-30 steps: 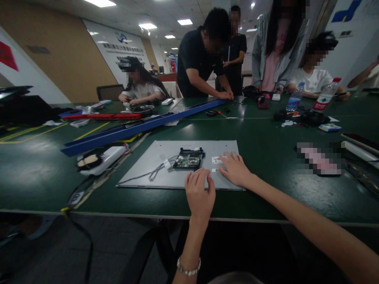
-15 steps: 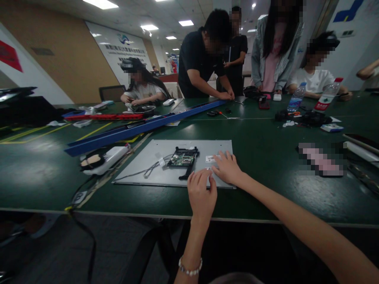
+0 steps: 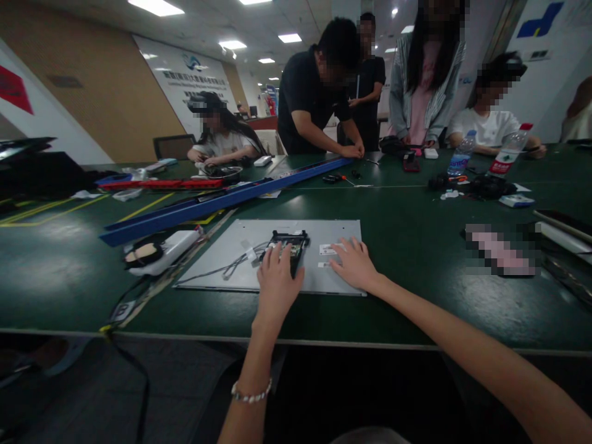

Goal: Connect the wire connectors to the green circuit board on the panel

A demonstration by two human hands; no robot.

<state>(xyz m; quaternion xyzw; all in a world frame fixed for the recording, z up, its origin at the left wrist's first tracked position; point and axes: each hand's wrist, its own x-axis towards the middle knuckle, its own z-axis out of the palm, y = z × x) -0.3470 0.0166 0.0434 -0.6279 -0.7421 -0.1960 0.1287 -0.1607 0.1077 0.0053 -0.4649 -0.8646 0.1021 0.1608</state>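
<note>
A flat grey metal panel (image 3: pixel 217 253) lies on the green table in front of me. Near its middle sits a circuit board in a black frame (image 3: pixel 290 238), with grey cables (image 3: pixel 235 262) running off to the left. My left hand (image 3: pixel 279 277) is over the lower part of the board, fingers apart, hiding much of it; whether the fingertips touch it I cannot tell. On the panel's right side rests my right hand (image 3: pixel 354 264), fingers spread beside two white labels (image 3: pixel 326 249). Neither hand holds anything.
Left of the panel are a white device with a black strap (image 3: pixel 169 250) and a long blue channel (image 3: pixel 194 213). A pink phone-like object (image 3: pixel 502 250) lies to the right. Two bottles (image 3: pixel 511 151), a screwdriver (image 3: pixel 340 179) and several people (image 3: pixel 319 92) are farther back.
My left hand has moved left from the panel's lower label area to over the circuit board, and its fingers have stretched out. The right hand has stayed on the panel.
</note>
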